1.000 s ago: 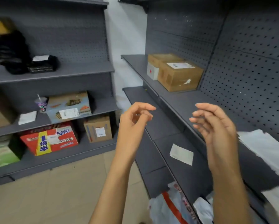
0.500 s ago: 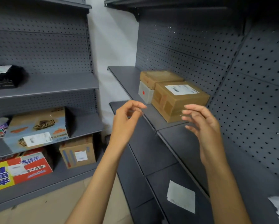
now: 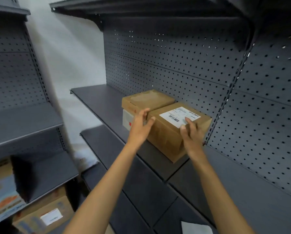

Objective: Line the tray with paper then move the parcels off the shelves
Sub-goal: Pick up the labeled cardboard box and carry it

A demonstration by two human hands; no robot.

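Two parcels sit side by side on the shelf (image 3: pixel 99 105) before me, against its back panel. The nearer parcel (image 3: pixel 168 132) lies right of the farther parcel (image 3: pixel 144 100), touching it. My left hand (image 3: pixel 139 127) is at the nearer parcel's left end, my right hand (image 3: pixel 191 134) on its right front corner. A paper sheet (image 3: pixel 196 228) lies on the lower shelf (image 3: pixel 141 186).

A shop stockroom or parcel depot is indicated. Dark grey metal shelving (image 3: pixel 107 105) with perforated back panels (image 3: pixel 183 65) is set along two walls, of the kind used in retail. Brown cardboard parcels (image 3: pixel 175 132) bearing printed shipping labels (image 3: pixel 180 116) are kept on the right-hand shelf, and printed cartons (image 3: pixel 41 215) are stored low on the left.
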